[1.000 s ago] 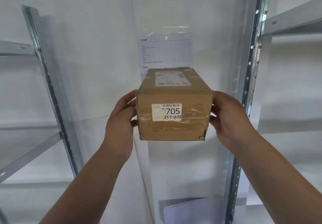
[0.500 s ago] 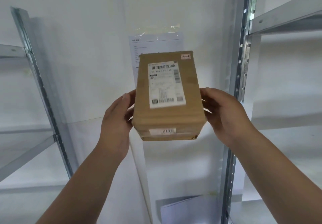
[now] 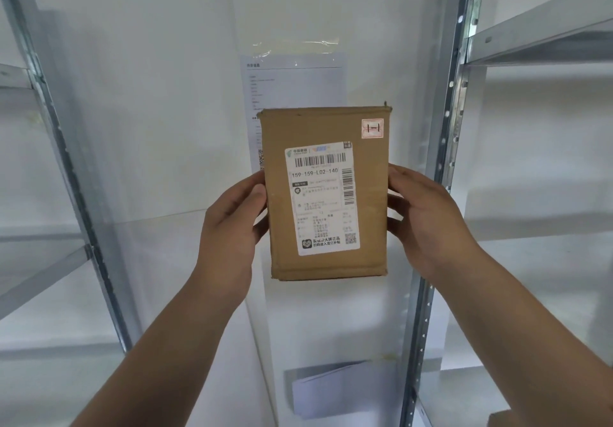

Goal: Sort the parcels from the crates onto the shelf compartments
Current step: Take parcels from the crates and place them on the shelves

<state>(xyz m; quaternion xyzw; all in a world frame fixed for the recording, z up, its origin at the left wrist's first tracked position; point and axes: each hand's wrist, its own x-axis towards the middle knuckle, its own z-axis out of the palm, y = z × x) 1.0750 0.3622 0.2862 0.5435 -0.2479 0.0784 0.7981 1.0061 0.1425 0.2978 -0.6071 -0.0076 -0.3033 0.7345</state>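
Left hand (image 3: 232, 224) and right hand (image 3: 428, 217) grip the parcel (image 3: 326, 194) at frame centre, its shipping label (image 3: 321, 199) facing the camera, probably for reading.

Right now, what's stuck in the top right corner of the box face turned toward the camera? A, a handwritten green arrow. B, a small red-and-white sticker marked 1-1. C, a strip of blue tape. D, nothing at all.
B: the cardboard box, held between the left hand and the right hand, carries a small red-bordered sticker reading 1-1, above and to the right of its shipping label.
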